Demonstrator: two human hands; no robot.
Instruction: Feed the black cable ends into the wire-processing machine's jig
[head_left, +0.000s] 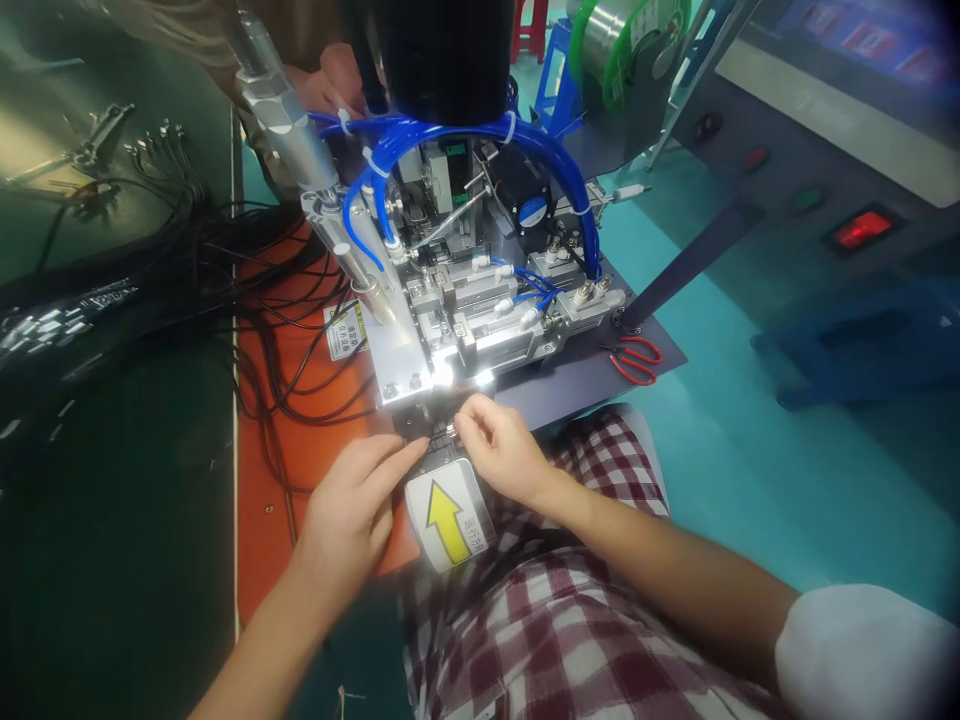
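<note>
My left hand (356,490) lies with its fingers stretched out along the left side of a small dark fixture (435,455), fingertips on or close to it. Closed in a pinch, my right hand (499,445) is at the fixture's right side. A tiny pale piece shows at its fingertips, too small to name. Just beyond both hands stands a metal bench machine (502,335) with cylinders and blue air tubes (577,180). Toward me, the fixture's white plate (442,520) carries a yellow arrow.
Black cables (277,350) run across the orange table (337,510) at left. Red-handled cutters (637,360) lie on the machine's grey base at right. A green wire spool (619,45) and a control panel (810,190) stand beyond. Another person's hand (334,85) is behind the machine.
</note>
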